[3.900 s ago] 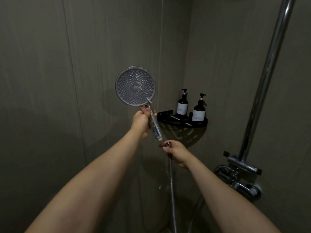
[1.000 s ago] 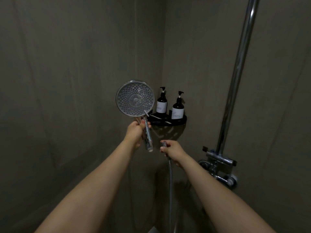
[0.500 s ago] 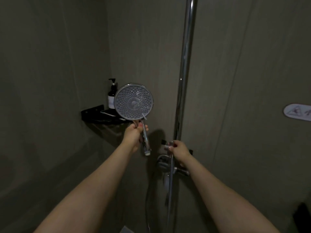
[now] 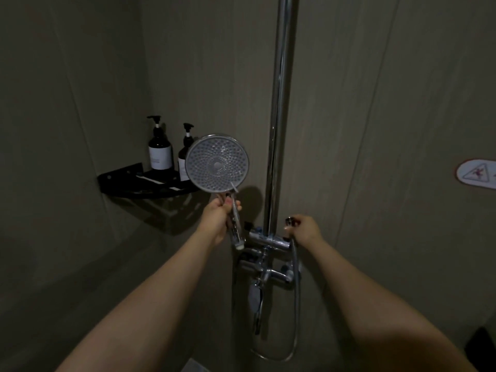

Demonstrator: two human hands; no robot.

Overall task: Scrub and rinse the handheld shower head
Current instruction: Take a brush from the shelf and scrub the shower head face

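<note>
Gray shower walls; my view swung right. My left hand (image 4: pixel 218 214) grips the shower head (image 4: pixel 217 163) upright, face toward me; my right hand (image 4: pixel 304 232) pinches the hose (image 4: pixel 296 277) end.

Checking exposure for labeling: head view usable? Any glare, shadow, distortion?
Head view: dim overall, corners darker; shower head face is readable and casts a shadow on the wall beside the chrome riser, which carries a streak of glare; wide-angle bends wall seams; forearms near the lens look soft.

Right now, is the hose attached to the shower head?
Detached. The left hand holds the shower head, handle end bare; the right hand holds the hose end apart.
</note>
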